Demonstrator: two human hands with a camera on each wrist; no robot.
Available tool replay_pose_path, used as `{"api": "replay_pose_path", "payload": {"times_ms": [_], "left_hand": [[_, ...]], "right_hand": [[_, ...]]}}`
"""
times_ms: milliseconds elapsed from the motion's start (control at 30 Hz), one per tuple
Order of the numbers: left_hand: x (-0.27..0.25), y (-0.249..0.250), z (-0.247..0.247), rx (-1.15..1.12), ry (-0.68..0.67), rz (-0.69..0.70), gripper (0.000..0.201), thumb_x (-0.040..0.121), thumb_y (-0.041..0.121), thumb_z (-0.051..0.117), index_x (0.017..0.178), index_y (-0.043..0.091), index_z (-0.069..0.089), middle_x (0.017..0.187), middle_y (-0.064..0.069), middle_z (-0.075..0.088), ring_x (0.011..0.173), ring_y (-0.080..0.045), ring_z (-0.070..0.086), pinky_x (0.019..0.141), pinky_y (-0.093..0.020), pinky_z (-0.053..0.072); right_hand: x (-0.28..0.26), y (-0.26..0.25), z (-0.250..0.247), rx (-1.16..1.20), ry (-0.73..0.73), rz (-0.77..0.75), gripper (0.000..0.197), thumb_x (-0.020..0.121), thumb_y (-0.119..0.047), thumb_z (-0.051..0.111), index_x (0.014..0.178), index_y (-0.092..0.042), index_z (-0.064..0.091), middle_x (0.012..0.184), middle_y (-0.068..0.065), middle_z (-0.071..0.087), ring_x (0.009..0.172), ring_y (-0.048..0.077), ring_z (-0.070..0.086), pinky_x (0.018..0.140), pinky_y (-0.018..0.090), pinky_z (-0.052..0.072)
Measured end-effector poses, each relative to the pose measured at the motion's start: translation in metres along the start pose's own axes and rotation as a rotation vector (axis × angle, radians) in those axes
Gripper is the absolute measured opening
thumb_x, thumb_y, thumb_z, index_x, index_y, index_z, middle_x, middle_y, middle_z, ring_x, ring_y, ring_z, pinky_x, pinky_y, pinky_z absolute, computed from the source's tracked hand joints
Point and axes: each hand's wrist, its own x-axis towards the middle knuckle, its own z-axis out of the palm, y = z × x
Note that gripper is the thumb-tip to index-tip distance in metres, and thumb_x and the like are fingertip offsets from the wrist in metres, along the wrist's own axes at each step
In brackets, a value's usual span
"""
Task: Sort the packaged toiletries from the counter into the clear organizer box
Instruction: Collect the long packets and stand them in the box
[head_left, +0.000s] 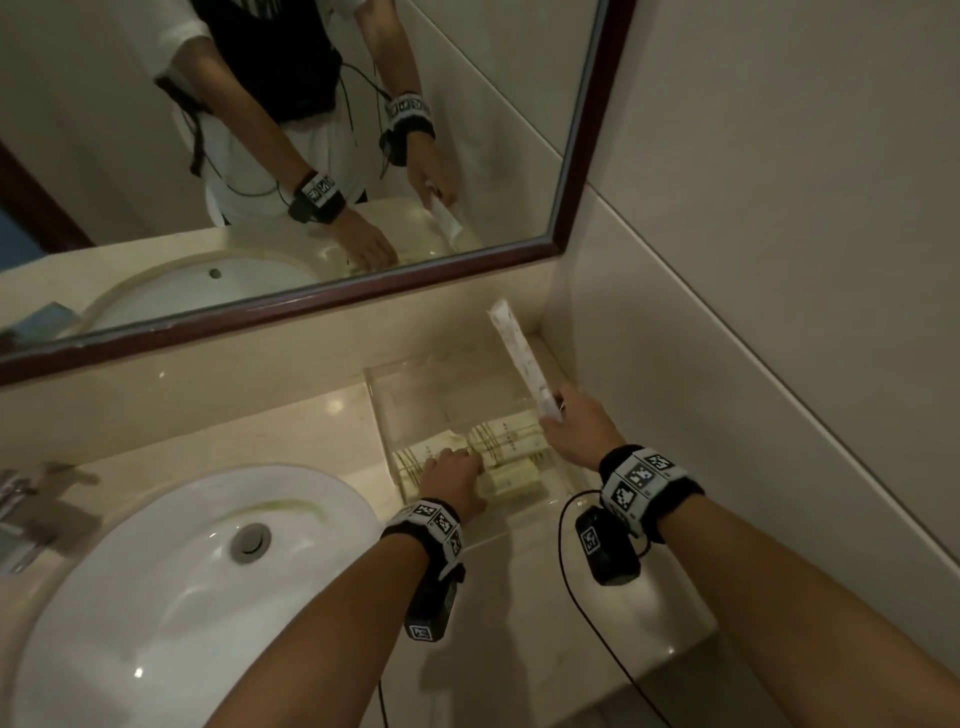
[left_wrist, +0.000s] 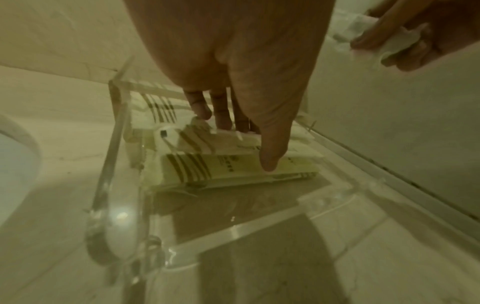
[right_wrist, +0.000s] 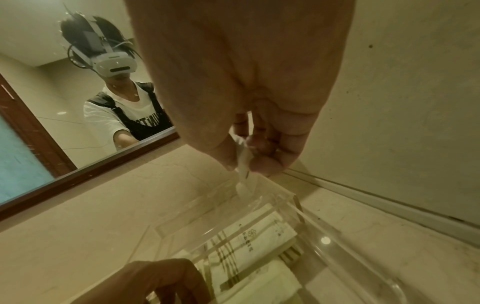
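A clear organizer box (head_left: 375, 400) stands on the counter in the corner by the wall. Several cream striped packets (head_left: 511, 439) lie in its near half. My left hand (head_left: 453, 470) reaches down into the box; in the left wrist view its fingers (left_wrist: 223, 117) and thumb straddle one cream packet (left_wrist: 205, 142) and pinch it. My right hand (head_left: 554, 411) hovers over the box's right side and pinches the lower end of a long white packet (head_left: 515, 353), which points up toward the mirror. The right wrist view shows that white packet (right_wrist: 243, 162) between thumb and fingers, above the box (right_wrist: 298, 205).
A white sink (head_left: 156, 597) with a metal drain fills the counter to the left, a faucet (head_left: 26, 514) at its far left. A framed mirror (head_left: 566, 208) hangs behind. The tiled wall (head_left: 779, 312) closes the right side. Bare counter (head_left: 545, 597) lies in front of the box.
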Motion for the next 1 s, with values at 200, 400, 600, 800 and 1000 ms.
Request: {"api": "replay_pose_path", "payload": {"times_ms": [200, 400, 600, 800, 1000], "left_hand": [[-0.001, 0.003, 0.007, 0.111, 0.019, 0.047, 0.043, 0.083, 0.035, 0.063, 0.119, 0.014, 0.049, 0.126, -0.008, 0.051, 0.118, -0.029, 0.045, 0.1, -0.041, 0.037], [0.002, 0.002, 0.003, 0.123, 0.0, 0.039, 0.043, 0.083, 0.035, 0.062, 0.118, 0.014, 0.049, 0.125, -0.008, 0.052, 0.118, -0.029, 0.046, 0.1, -0.043, 0.035], [-0.001, 0.001, 0.001, 0.019, -0.015, 0.01, 0.045, 0.08, 0.041, 0.065, 0.114, 0.015, 0.052, 0.121, -0.007, 0.054, 0.114, -0.028, 0.049, 0.098, -0.041, 0.037], [-0.005, -0.014, -0.01, -0.228, -0.03, -0.052, 0.047, 0.075, 0.048, 0.071, 0.108, 0.018, 0.056, 0.112, -0.003, 0.057, 0.105, -0.025, 0.055, 0.093, -0.039, 0.042], [-0.02, -0.042, -0.025, -0.323, 0.069, -0.097, 0.036, 0.072, 0.046, 0.074, 0.092, 0.021, 0.057, 0.092, 0.002, 0.054, 0.086, -0.02, 0.055, 0.075, -0.032, 0.045]], "right_hand": [[0.006, 0.003, 0.001, -0.018, -0.007, -0.002, 0.011, 0.092, -0.023, 0.056, 0.097, -0.017, 0.047, 0.101, 0.012, 0.062, 0.091, 0.031, 0.061, 0.079, 0.042, 0.053], [0.01, 0.003, 0.002, -0.023, -0.02, -0.013, 0.017, 0.092, -0.022, 0.055, 0.106, -0.012, 0.053, 0.103, 0.011, 0.063, 0.092, 0.029, 0.061, 0.081, 0.041, 0.053], [0.009, 0.006, 0.001, -0.044, -0.056, -0.053, 0.021, 0.093, -0.023, 0.057, 0.111, -0.014, 0.056, 0.101, 0.006, 0.063, 0.087, 0.024, 0.061, 0.074, 0.031, 0.049], [0.009, 0.013, -0.001, -0.127, -0.196, -0.103, 0.021, 0.087, -0.029, 0.065, 0.103, -0.015, 0.063, 0.1, 0.004, 0.065, 0.091, 0.024, 0.063, 0.08, 0.037, 0.054], [0.007, 0.02, 0.004, -0.162, -0.249, -0.129, 0.023, 0.085, -0.042, 0.064, 0.091, -0.02, 0.069, 0.092, 0.004, 0.071, 0.084, 0.022, 0.067, 0.076, 0.036, 0.056]]}}
